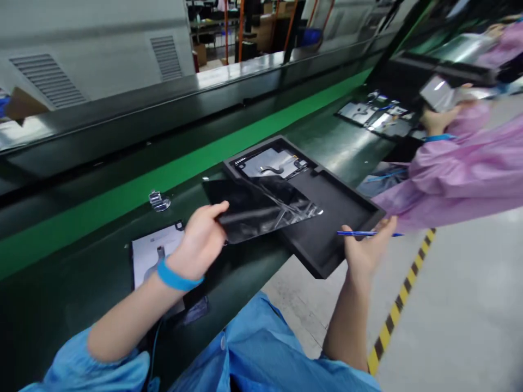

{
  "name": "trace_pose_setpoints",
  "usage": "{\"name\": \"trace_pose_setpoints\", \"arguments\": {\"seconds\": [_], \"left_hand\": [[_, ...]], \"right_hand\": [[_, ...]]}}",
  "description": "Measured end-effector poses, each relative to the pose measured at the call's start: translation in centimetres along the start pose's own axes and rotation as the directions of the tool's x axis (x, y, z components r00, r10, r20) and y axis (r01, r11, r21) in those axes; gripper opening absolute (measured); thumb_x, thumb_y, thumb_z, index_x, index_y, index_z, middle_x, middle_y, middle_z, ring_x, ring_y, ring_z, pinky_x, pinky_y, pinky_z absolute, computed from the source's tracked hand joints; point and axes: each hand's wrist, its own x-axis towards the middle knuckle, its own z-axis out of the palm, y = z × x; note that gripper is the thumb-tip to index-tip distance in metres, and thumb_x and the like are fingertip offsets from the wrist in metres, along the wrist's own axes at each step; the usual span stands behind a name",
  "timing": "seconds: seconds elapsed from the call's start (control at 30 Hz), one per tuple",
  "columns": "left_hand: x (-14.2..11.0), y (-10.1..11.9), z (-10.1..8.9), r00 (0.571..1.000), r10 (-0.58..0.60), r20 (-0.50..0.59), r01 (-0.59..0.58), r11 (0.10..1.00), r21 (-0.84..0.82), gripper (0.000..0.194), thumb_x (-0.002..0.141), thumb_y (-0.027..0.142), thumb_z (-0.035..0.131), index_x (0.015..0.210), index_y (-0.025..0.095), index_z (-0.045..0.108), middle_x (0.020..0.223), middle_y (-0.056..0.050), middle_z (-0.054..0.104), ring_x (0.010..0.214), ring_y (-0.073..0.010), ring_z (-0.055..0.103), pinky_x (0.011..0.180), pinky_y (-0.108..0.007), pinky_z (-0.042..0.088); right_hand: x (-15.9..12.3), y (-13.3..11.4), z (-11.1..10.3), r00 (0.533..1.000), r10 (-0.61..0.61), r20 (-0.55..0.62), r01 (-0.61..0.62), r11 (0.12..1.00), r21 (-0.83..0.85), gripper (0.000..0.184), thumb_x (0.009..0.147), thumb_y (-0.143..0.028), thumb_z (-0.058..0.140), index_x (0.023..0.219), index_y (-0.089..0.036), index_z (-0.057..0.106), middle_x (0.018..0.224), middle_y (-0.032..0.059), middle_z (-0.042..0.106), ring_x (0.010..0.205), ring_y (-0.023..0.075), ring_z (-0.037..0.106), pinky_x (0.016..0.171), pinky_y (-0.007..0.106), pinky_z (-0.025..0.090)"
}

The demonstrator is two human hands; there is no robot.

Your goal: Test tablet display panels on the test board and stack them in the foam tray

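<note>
My left hand [203,239], a blue band at its wrist, is closed on the left edge of a dark, glossy display panel [253,215] with clear film at its right end. The panel is tilted over the left side of a black foam tray [322,201]. In the tray's far compartment lies another display panel [272,163], back up, with a flex cable showing. My right hand [365,245] grips the near right corner of the tray, and a blue pen [368,233] sticks out between its fingers. The tray overhangs the bench's near edge.
Another panel [149,256] lies on the green bench left of my left arm, below a crumpled piece of clear film [159,201]. At right a co-worker in a pink sleeve [461,174] holds a small panel near several more parts [376,117]. Yellow-black tape [402,299] marks the floor.
</note>
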Motion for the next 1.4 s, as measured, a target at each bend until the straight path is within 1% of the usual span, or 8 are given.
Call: {"name": "trace_pose_setpoints", "arguments": {"seconds": [0.3, 0.53, 0.7, 0.83, 0.97, 1.1, 1.27, 1.4], "left_hand": [[1.4, -7.0, 15.9, 0.952, -0.306, -0.007, 0.244, 0.773, -0.586, 0.03, 0.087, 0.004, 0.051, 0.11, 0.022, 0.053, 0.108, -0.004, 0.069, 0.101, -0.0158, 0.069, 0.095, -0.031, 0.056], [4.2, -8.7, 19.3, 0.752, -0.617, 0.231, 0.656, 0.668, -0.351, 0.016, 0.093, 0.006, 0.044, 0.104, 0.016, 0.052, 0.119, -0.014, 0.064, 0.107, -0.0184, 0.068, 0.095, -0.034, 0.057], [2.7, -6.3, 12.6, 0.705, -0.633, 0.322, 0.709, 0.64, -0.296, 0.006, 0.083, 0.008, 0.057, 0.083, 0.012, 0.062, 0.104, -0.019, 0.067, 0.11, -0.027, 0.068, 0.1, -0.042, 0.055], [-1.3, -3.4, 2.9, 0.815, -0.365, 0.45, 0.5, 0.835, -0.229, 0.026, 0.082, 0.017, 0.066, 0.107, 0.015, 0.07, 0.129, -0.017, 0.067, 0.127, -0.028, 0.062, 0.106, -0.043, 0.053], [-4.5, -3.1, -7.6, 0.991, 0.024, 0.134, -0.057, 0.968, 0.245, 0.031, 0.089, 0.032, 0.062, 0.116, 0.018, 0.07, 0.122, -0.012, 0.073, 0.118, -0.0284, 0.066, 0.111, -0.047, 0.048], [-8.2, -6.8, -16.4, 0.911, 0.362, -0.197, -0.052, 0.575, 0.817, 0.039, 0.096, 0.032, 0.044, 0.123, 0.015, 0.067, 0.129, -0.014, 0.069, 0.125, -0.0311, 0.062, 0.112, -0.052, 0.046], [-11.6, -11.5, -20.7, 0.914, 0.381, -0.137, 0.009, 0.318, 0.948, 0.053, 0.104, 0.037, 0.032, 0.149, 0.013, 0.045, 0.163, -0.018, 0.038, 0.155, -0.0314, 0.028, 0.127, -0.058, 0.019], [-11.9, -12.6, -20.9, 0.945, 0.325, -0.044, -0.033, 0.229, 0.973, 0.054, 0.106, 0.037, 0.032, 0.157, 0.018, 0.035, 0.168, -0.016, 0.027, 0.157, -0.0318, 0.02, 0.127, -0.062, 0.013]], "right_hand": [[-0.2, 3.7, 1.4, 0.987, 0.092, -0.132, -0.059, 0.971, 0.233, 0.081, 0.087, -0.057, 0.045, 0.15, -0.012, 0.023, 0.152, 0.0274, 0.044, 0.146, 0.0285, 0.045, 0.122, 0.054, 0.034], [-0.6, 2.5, 0.2, 0.968, 0.223, -0.119, -0.176, 0.932, 0.317, 0.066, 0.087, -0.063, 0.044, 0.135, -0.02, 0.032, 0.146, 0.0231, 0.053, 0.128, 0.031, 0.063, 0.1, 0.054, 0.056], [-1.3, -1.7, -0.8, 0.941, 0.182, -0.287, -0.047, 0.906, 0.421, 0.053, 0.079, -0.053, 0.054, 0.119, -0.022, 0.041, 0.142, 0.0189, 0.059, 0.123, 0.0272, 0.066, 0.114, 0.05, 0.046], [-3.3, -6.7, 0.2, 0.965, 0.006, -0.26, 0.111, 0.895, 0.433, 0.03, 0.079, -0.046, 0.048, 0.097, -0.023, 0.054, 0.098, 0.0094, 0.076, 0.075, 0.0242, 0.073, 0.068, 0.039, 0.058], [-7.6, -10.7, 3.1, 0.966, -0.195, 0.172, 0.044, 0.776, 0.63, 0.042, 0.093, -0.052, 0.035, 0.097, -0.019, 0.061, 0.068, 0.0051, 0.071, 0.045, 0.0188, 0.058, 0.043, 0.028, 0.037], [-14.3, -13.0, 5.5, 0.73, -0.319, 0.605, -0.202, 0.744, 0.637, 0.021, 0.091, -0.042, 0.058, 0.099, -0.022, 0.057, 0.063, -0.0027, 0.06, 0.048, 0.0129, 0.047, 0.047, 0.023, 0.035], [-22.6, -14.3, 6.8, 0.244, -0.344, 0.907, -0.272, 0.873, 0.404, 0.035, 0.088, -0.039, 0.068, 0.066, -0.021, 0.047, 0.053, -0.0064, 0.04, 0.047, 0.0084, 0.032, 0.046, 0.022, 0.025], [-26.7, -14.4, 7.6, 0.116, -0.385, 0.916, -0.141, 0.906, 0.398, 0.045, 0.092, -0.039, 0.055, 0.058, -0.021, 0.033, 0.053, -0.0067, 0.03, 0.049, 0.0074, 0.029, 0.049, 0.022, 0.027]]}}
